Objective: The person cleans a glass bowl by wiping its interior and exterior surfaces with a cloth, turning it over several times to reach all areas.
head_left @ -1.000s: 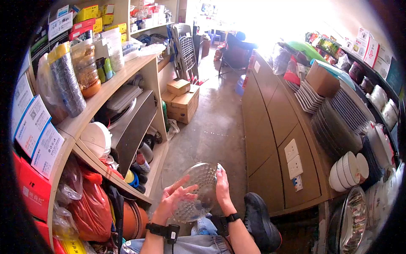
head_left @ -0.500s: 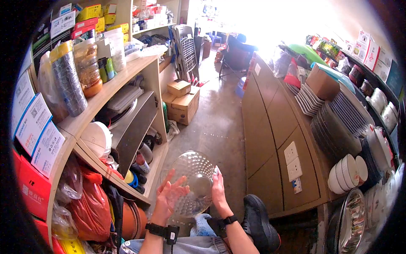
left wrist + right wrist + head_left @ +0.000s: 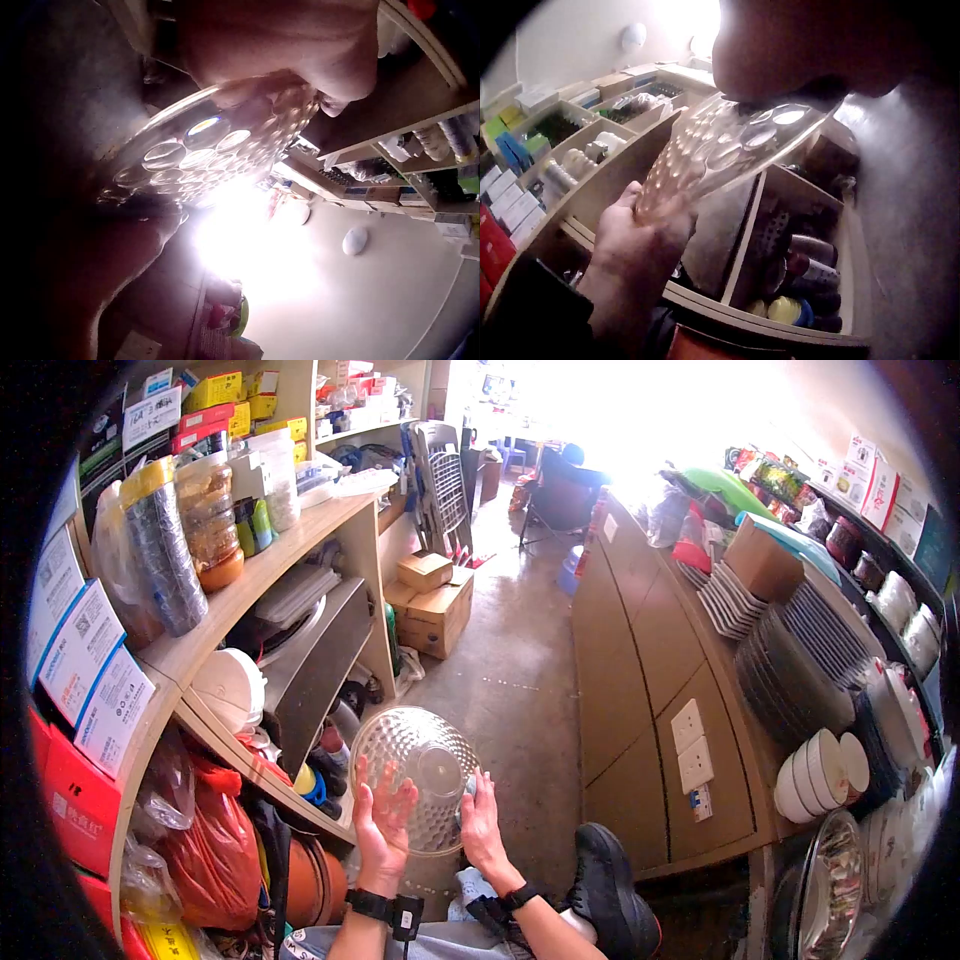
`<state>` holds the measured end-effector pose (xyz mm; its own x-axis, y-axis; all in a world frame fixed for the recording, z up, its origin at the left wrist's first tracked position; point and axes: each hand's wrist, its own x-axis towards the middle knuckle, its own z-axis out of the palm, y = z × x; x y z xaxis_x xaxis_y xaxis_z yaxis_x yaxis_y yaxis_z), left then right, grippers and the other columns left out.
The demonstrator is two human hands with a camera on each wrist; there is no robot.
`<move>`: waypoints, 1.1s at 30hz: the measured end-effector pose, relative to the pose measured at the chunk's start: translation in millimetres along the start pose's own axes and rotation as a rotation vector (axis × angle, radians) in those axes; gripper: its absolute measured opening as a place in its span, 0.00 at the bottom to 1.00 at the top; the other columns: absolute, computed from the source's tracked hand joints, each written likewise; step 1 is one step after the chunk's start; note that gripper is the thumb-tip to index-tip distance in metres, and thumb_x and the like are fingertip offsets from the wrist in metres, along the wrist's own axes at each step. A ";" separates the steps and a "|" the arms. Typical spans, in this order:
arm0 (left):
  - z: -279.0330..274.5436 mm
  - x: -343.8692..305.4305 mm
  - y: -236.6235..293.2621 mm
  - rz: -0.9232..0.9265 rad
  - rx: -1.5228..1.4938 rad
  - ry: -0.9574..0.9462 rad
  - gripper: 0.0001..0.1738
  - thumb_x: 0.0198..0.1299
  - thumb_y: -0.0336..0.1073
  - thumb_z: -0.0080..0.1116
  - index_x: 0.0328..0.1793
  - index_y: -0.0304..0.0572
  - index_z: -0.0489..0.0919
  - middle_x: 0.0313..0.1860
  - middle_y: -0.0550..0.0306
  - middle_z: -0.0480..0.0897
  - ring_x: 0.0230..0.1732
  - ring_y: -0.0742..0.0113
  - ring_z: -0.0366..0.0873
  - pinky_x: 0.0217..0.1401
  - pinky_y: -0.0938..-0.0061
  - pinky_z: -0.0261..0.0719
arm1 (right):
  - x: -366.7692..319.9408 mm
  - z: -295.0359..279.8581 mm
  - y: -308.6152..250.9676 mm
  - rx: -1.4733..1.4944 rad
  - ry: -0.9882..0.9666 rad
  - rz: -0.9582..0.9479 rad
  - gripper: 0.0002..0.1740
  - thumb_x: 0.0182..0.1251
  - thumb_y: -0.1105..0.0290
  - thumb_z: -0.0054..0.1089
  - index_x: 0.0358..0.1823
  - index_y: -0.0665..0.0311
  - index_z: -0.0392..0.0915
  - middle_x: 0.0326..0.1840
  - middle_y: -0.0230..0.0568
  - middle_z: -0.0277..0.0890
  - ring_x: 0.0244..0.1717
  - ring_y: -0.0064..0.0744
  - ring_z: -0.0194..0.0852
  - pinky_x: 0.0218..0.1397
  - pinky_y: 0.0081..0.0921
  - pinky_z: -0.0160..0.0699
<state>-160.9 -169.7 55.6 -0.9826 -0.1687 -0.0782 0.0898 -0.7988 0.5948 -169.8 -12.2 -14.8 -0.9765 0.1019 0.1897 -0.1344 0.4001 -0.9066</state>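
Observation:
A clear glass bowl [image 3: 437,768] with a dimpled surface is held tilted in the air between both hands, its round base facing the head camera. My left hand [image 3: 383,830] grips its lower left side, fingers spread across the glass. At the lower right edge, my right hand [image 3: 486,832] holds the rim with its fingers pointing up. Close up in the left wrist view, the dimpled glass bowl [image 3: 202,154] passes beneath the near hand. From the right wrist, the left hand [image 3: 641,236] shows at the far end of the glass bowl [image 3: 705,154].
Wooden shelves [image 3: 300,510] with jars, boxes and bags line the left. On the right, a brown cabinet [image 3: 640,670] carries stacked plates [image 3: 780,670] and white bowls [image 3: 815,770]. Cardboard boxes [image 3: 430,610] stand on the floor farther along. A black shoe [image 3: 605,885] is near the right hand.
Both hands have moved left with the glass bowl, which has turned from nearly edge-on to show its round base more fully. The left hand's fingers now point more upward.

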 end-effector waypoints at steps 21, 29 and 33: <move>0.6 -0.2 -24.7 0.090 0.303 -0.140 0.45 0.73 0.61 0.52 0.88 0.59 0.48 0.81 0.47 0.63 0.69 0.60 0.74 0.75 0.60 0.70 | -29.0 18.8 -30.6 -0.122 -0.249 -0.317 0.44 0.82 0.52 0.43 0.85 0.63 0.31 0.87 0.59 0.11 0.86 0.61 0.02 0.86 0.54 0.15; 4.7 -2.4 -30.4 0.040 0.374 -0.281 0.38 0.79 0.56 0.41 0.87 0.51 0.49 0.78 0.45 0.68 0.78 0.58 0.64 0.82 0.60 0.56 | -25.2 5.1 -42.7 -0.314 -0.196 -0.417 0.42 0.77 0.63 0.48 0.85 0.65 0.38 0.89 0.53 0.19 0.86 0.61 0.03 0.85 0.56 0.14; 22.7 -9.8 -17.4 0.028 0.616 -0.349 0.33 0.82 0.48 0.39 0.86 0.44 0.53 0.80 0.48 0.66 0.80 0.62 0.61 0.82 0.67 0.54 | -24.5 3.2 -44.7 -0.320 -0.158 -0.359 0.40 0.77 0.65 0.46 0.85 0.66 0.40 0.90 0.51 0.24 0.87 0.61 0.07 0.85 0.55 0.12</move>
<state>-156.6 -141.0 64.2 -0.9853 0.0926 0.1437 0.1089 -0.3077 0.9452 -140.3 -35.4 19.9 -0.8950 -0.2228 0.3865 -0.4324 0.6464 -0.6286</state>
